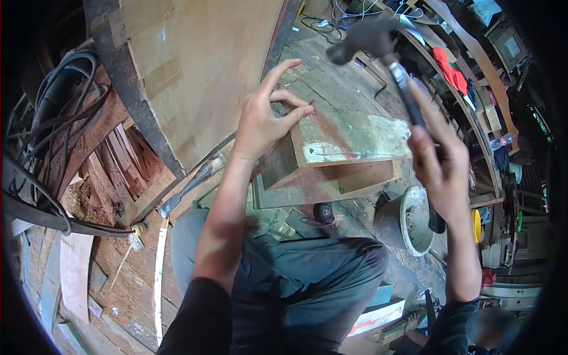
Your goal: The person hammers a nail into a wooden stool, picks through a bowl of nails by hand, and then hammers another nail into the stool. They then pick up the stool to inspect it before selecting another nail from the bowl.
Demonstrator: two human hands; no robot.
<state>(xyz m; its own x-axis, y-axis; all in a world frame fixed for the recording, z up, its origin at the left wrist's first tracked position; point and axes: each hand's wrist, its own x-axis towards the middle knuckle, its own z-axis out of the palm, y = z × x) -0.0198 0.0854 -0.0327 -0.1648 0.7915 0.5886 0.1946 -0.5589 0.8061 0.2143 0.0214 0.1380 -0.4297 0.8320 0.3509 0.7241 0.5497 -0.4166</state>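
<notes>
My left hand (266,115) is at the top corner of an open wooden box (331,133), its thumb and a finger pinched on what looks like a small nail (312,104). The index finger is stretched out above. My right hand (441,163) grips a claw hammer (406,94) by its dark handle, with the head raised above the box, to its right. The hammer head is slightly blurred. The box has worn white and greenish paint on its upper board and lies with its hollow side toward me.
A large plywood panel (201,65) leans at the left, near a chisel-like tool (192,183). Coiled cables (71,106) and wood scraps lie farther left. A bucket (417,222) stands below my right forearm. Another person's hand (412,322) shows at the bottom right.
</notes>
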